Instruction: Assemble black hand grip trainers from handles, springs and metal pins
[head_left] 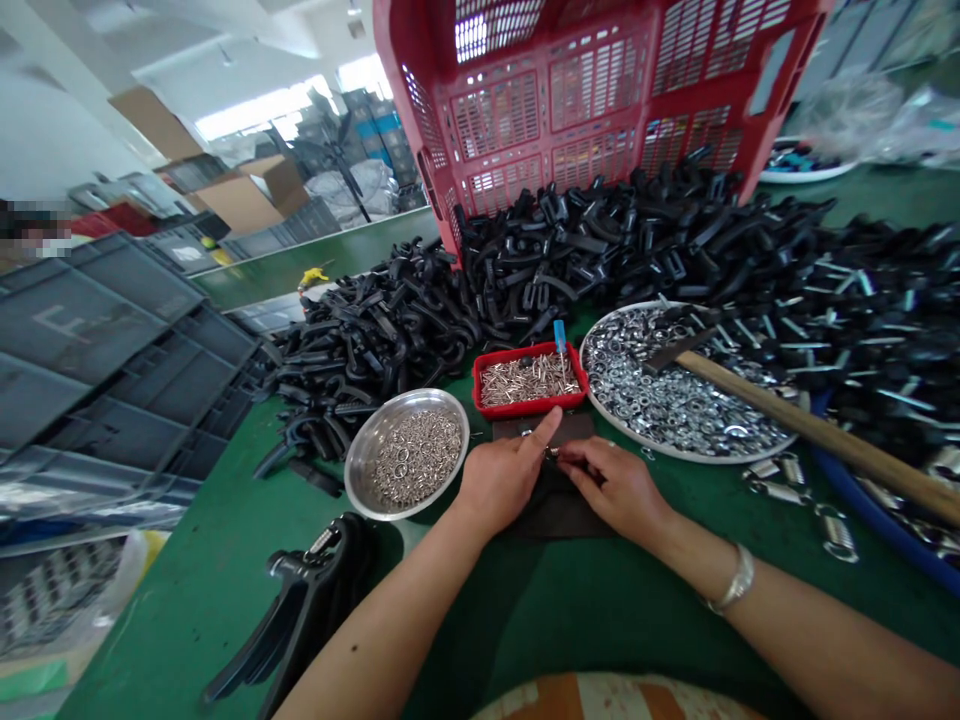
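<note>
My left hand (506, 470) and my right hand (619, 488) meet over a dark mat (559, 518) at the front of the green table. Between their fingertips shows a small shiny coiled piece, apparently a metal spring (552, 453). My right thumb and fingers pinch it from the right. The left forefinger points forward while the other left fingers curl under, hiding whatever they hold. Just beyond lies a red tray (491, 408) of small metal pins with a blue-handled screwdriver (560, 338) standing in it. Left of my hands is a metal bowl (360, 470) of tiny metal parts.
A white tray (600, 415) of metal washers stands right, a wooden-handled hammer (787, 408) across it. Loose springs (836, 532) lie nearby. Black plastic handles (375, 335) are heaped behind, under a tipped red crate (495, 110). Spring hand grips (307, 600) lie front left; grey crates (97, 330) stand beyond.
</note>
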